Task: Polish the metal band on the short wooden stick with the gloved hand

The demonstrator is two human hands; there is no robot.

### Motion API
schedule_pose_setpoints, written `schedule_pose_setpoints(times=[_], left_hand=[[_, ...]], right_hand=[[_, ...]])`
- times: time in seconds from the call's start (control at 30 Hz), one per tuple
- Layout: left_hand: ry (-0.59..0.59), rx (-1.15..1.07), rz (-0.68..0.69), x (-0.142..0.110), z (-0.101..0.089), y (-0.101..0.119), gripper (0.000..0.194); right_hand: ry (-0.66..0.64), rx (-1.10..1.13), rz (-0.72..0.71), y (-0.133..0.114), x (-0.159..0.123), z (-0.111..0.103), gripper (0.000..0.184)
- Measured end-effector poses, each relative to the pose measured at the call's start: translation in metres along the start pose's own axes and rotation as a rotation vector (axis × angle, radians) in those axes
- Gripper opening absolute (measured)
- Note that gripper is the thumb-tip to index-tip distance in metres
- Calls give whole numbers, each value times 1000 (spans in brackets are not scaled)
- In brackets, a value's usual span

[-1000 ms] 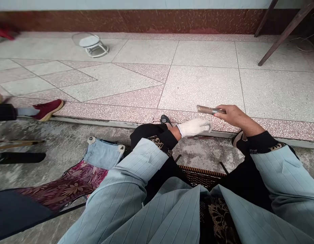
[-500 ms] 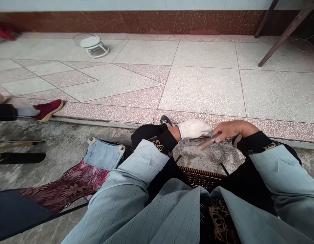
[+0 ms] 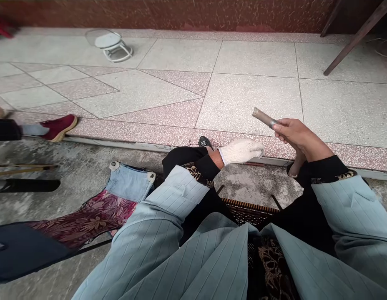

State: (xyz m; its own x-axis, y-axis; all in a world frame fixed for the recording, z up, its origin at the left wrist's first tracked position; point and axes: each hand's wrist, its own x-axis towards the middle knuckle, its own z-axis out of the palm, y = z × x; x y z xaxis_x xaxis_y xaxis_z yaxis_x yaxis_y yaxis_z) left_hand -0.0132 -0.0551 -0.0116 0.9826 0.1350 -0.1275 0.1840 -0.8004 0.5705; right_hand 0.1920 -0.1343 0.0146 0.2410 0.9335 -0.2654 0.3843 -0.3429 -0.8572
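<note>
My right hand (image 3: 292, 132) is closed around one end of a short brownish rod (image 3: 262, 116). Thin metal wire seems to be wound about the rod beside my fingers, and its free end points up and left over the tiled step. My left hand (image 3: 242, 151), in a white knitted glove, is closed low in front of my knees near the step's edge. What it grips, if anything, is hidden by the glove. The two hands are apart.
I sit on a woven seat (image 3: 250, 212). A folding chair with patterned cloth (image 3: 96, 212) stands at my left. Another person's red shoe (image 3: 60, 126) rests by the step edge. A small white stool (image 3: 109, 41) and a wooden leg (image 3: 356, 39) stand farther back.
My right hand has lifted the rod up and away from my gloved left hand, and the rod's free end now points upward. The left hand has stayed almost in place.
</note>
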Motion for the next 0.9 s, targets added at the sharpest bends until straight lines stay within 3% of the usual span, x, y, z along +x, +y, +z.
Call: schedule_pose_setpoints(times=[0.1, 0.2, 0.27, 0.33, 0.43, 0.5, 0.53, 0.6, 0.77, 0.9], left_hand=[[-10, 53, -8, 0, 4, -3, 25], [-13, 149, -33, -1, 6, -4, 26], [-1, 205, -68, -3, 5, -4, 27], [17, 233, -114, -4, 2, -5, 28], [48, 197, -147, -6, -3, -9, 29], [68, 107, -149, -5, -4, -11, 29], [74, 36, -143, -4, -3, -12, 28], [74, -117, -124, -3, -1, -12, 26], [121, -250, -113, 1, 5, -9, 33], [28, -319, -78, 2, 8, -5, 31]], right_hand=[[60, -400, -36, 9, 9, 0, 39], [-43, -662, -60, 18, 14, -3, 41], [-225, -743, -51, 22, 15, -3, 40], [-500, -722, -60, 22, 13, -2, 40], [-929, -526, -67, 13, 6, -2, 43], [-1068, -380, -65, 4, 0, -5, 44], [-1071, -314, -85, -1, -4, -9, 44], [-952, -189, -129, -7, -9, -16, 43], [-367, 146, -123, -6, -15, -22, 32], [-81, 304, -81, -3, -10, -16, 33]])
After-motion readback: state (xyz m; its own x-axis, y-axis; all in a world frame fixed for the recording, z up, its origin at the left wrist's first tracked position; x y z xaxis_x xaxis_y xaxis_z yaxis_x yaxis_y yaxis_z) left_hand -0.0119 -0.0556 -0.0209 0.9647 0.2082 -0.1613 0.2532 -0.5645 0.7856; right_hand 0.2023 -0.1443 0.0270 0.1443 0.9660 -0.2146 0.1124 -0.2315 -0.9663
